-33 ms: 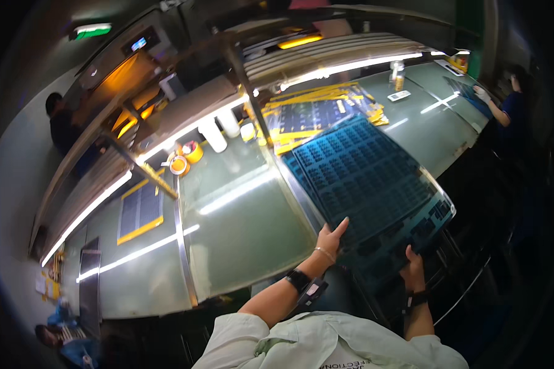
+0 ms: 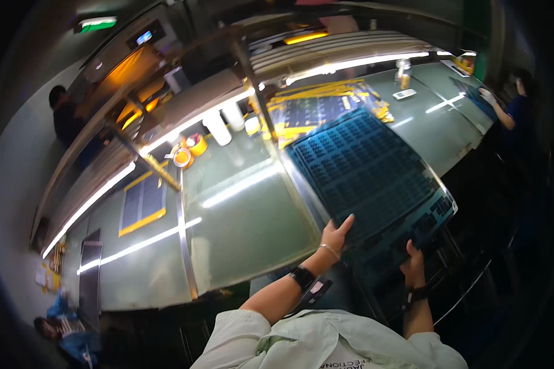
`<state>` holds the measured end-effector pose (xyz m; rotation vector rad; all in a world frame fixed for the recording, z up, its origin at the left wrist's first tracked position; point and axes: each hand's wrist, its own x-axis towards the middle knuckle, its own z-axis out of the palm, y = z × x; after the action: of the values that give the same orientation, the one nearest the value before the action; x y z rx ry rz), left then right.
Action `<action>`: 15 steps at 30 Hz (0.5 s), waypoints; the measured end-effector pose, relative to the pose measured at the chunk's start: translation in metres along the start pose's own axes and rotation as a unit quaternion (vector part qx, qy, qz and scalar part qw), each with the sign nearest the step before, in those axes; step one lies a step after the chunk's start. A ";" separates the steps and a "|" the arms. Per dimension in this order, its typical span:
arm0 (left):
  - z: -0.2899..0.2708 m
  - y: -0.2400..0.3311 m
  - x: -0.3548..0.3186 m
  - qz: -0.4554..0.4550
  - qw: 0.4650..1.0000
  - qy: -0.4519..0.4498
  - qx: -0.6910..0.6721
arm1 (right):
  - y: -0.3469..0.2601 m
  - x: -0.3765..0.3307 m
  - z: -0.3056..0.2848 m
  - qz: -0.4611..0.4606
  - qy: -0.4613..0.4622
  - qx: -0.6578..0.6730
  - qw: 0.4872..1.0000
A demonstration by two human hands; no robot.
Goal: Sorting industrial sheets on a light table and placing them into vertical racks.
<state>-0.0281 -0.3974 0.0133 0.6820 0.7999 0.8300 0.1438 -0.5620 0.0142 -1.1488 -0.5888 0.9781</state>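
A large, dark blue translucent film sheet (image 2: 366, 175), printed with rows of small dark patterns, slopes away from me over the right part of the workbench. Its layered look along the edges leaves me unable to tell whether it is one sheet or several. My left hand (image 2: 335, 240) grips the near left edge, thumb on top and pointing up. At the near right edge, my right hand (image 2: 414, 263) holds on with its thumb raised along the side. The fingers of both hands are mostly hidden beneath the sheet.
Yellow-edged dark sheets (image 2: 317, 107) lie piled beyond the film. White cylinders (image 2: 216, 127) and orange tape rolls (image 2: 183, 157) stand under a lit shelf. Another yellow-edged panel (image 2: 143, 203) lies left. Other people work at far right (image 2: 514, 117), far left and lower left.
The whole view has shifted slightly, so the bench things sit a little further right. Both hands keep their hold on the film sheet.
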 end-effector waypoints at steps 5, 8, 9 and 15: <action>-0.012 -0.004 -0.005 -0.162 0.967 0.048 0.192 | 0.027 0.061 -0.005 0.130 -0.032 0.176 0.975; -0.063 0.000 -0.040 0.006 0.929 -0.009 0.370 | 0.058 0.076 -0.026 0.184 0.035 -0.012 0.982; -0.087 0.012 -0.062 0.034 0.924 -0.050 0.378 | 0.065 0.075 -0.032 0.200 0.032 -0.040 0.978; -0.267 0.039 -0.273 0.020 0.943 0.323 0.081 | 0.064 0.044 -0.046 0.267 -0.141 -0.063 0.951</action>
<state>-0.3799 -0.5507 -0.0041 0.5687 1.4639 1.0499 0.1807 -0.5400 -0.0649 -1.3254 -0.5838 1.6068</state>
